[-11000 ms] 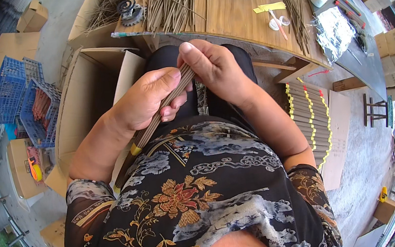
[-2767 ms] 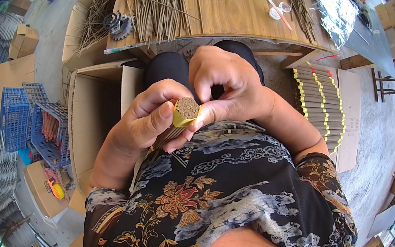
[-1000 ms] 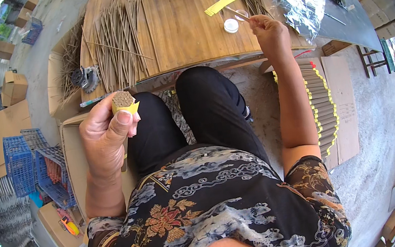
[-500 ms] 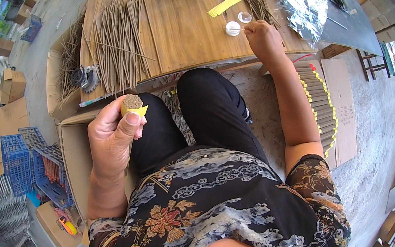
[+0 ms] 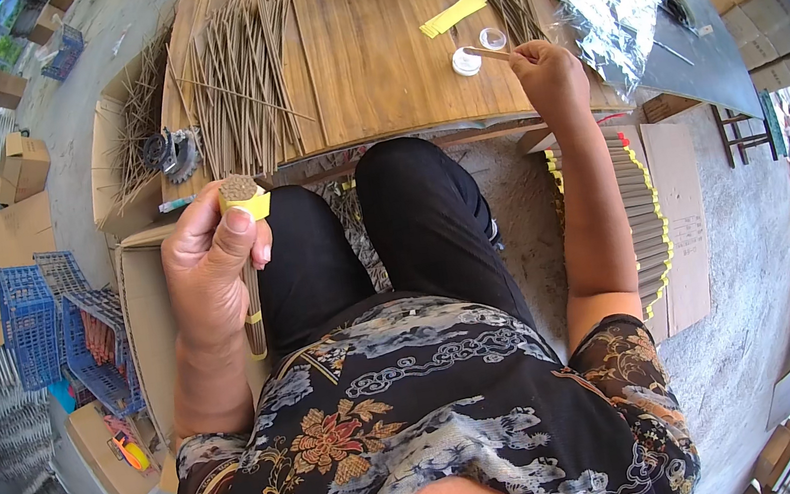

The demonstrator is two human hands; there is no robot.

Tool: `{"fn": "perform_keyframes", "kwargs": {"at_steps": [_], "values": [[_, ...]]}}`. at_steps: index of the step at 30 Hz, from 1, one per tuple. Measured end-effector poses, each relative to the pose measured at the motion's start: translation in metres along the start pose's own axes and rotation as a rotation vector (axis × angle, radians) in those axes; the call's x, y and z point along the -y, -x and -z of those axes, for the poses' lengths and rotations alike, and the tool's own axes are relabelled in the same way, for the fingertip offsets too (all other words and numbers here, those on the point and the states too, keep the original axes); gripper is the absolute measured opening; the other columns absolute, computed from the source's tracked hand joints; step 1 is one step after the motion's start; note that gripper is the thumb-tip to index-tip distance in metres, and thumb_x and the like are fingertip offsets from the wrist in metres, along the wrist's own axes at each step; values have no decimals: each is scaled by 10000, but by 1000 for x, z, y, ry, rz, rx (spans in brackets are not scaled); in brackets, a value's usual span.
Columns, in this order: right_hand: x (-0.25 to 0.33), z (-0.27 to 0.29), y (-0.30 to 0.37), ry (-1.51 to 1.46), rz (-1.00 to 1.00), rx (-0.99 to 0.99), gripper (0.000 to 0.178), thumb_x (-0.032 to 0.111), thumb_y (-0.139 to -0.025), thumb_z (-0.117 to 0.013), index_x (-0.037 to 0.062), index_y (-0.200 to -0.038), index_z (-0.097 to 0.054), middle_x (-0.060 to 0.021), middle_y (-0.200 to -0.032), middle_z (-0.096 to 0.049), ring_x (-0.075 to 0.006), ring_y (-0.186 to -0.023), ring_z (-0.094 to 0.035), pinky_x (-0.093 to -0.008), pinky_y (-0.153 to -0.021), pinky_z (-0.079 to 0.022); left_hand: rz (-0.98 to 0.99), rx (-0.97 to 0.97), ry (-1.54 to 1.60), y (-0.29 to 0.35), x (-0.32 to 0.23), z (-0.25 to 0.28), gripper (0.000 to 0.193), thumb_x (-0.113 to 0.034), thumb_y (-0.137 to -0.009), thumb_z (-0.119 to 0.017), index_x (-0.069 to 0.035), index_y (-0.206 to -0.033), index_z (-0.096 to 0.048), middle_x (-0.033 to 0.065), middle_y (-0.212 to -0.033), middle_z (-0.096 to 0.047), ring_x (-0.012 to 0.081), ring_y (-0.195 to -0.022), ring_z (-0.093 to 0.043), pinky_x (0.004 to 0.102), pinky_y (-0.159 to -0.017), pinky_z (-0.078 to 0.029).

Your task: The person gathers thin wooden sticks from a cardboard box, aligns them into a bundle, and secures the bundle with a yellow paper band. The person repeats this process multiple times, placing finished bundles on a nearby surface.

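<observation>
My left hand (image 5: 204, 266) is closed around a bundle of brown incense sticks (image 5: 236, 186), its upper end showing above the fingers and its lower end tilted down past my wrist. A yellow paper strip (image 5: 255, 206) wraps the top of the bundle, one end standing out under my thumb. Over the table's near right part, my right hand (image 5: 550, 79) pinches a thin flat wooden stick (image 5: 487, 53). The stick's tip points left, at or just above a small round jar (image 5: 465, 63) of white stuff. Beside the jar sits a clear round lid (image 5: 492, 38).
Loose brown sticks (image 5: 241, 87) are heaped on the wooden table's left side. Yellow strips (image 5: 453, 13) lie beyond the jar. Finished bundles with yellow ends (image 5: 647, 222) are stacked by my right arm. A cardboard box (image 5: 152, 311) and blue crates (image 5: 29, 314) stand at left.
My right hand has shifted slightly right and toward me, and more of the wooden stick shows. The left hand has tipped the bundle, so its lower length is visible.
</observation>
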State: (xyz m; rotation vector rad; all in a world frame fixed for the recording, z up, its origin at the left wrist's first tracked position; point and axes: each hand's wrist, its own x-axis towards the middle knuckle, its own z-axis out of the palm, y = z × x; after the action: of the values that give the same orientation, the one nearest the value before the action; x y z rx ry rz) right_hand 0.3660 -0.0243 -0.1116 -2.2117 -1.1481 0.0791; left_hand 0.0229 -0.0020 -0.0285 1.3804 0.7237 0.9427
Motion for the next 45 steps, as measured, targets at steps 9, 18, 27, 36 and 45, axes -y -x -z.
{"fn": "perform_keyframes", "kwargs": {"at_steps": [9,18,27,36,45], "values": [[-25,-12,12,-864,-303,53,211,150,-762,-601,-42,-848,-622,-13,-638,-554,-56,-539,-458,-184,-481,-353,-196,95,180,-5,-18,23,362,-281,-855,-524,49,-1000,-495,132,-957,-465,119,-572,-460,225,-502,-370],[119,30,82,-1718,11,401,79,65,-816,-554,3,-836,-599,-18,-654,-545,-70,-541,-438,-194,-494,-336,-214,209,511,-19,-29,13,344,-294,-862,-504,24,-991,-527,115,-925,-509,127,-569,-476,242,-494,-358],[162,25,112,-1712,117,596,124,73,-800,-601,6,-904,-617,-30,-741,-602,-73,-658,-531,-186,-585,-408,-228,187,542,-11,-35,9,398,-338,-866,-484,18,-1043,-467,83,-833,-483,130,-546,-446,250,-480,-349],[176,16,135,-1257,592,216,262,19,-750,-639,62,-1008,-623,-78,-879,-582,-147,-767,-551,-220,-686,-433,-267,185,663,-12,-32,10,338,-270,-864,-501,39,-1000,-519,125,-918,-517,141,-573,-475,258,-508,-375],[182,4,135,-1179,727,171,324,-8,-730,-647,76,-1040,-608,-73,-834,-576,-149,-721,-547,-223,-625,-439,-257,196,705,-11,-31,14,337,-269,-859,-509,31,-1012,-515,121,-925,-527,137,-589,-484,257,-517,-383]]}}
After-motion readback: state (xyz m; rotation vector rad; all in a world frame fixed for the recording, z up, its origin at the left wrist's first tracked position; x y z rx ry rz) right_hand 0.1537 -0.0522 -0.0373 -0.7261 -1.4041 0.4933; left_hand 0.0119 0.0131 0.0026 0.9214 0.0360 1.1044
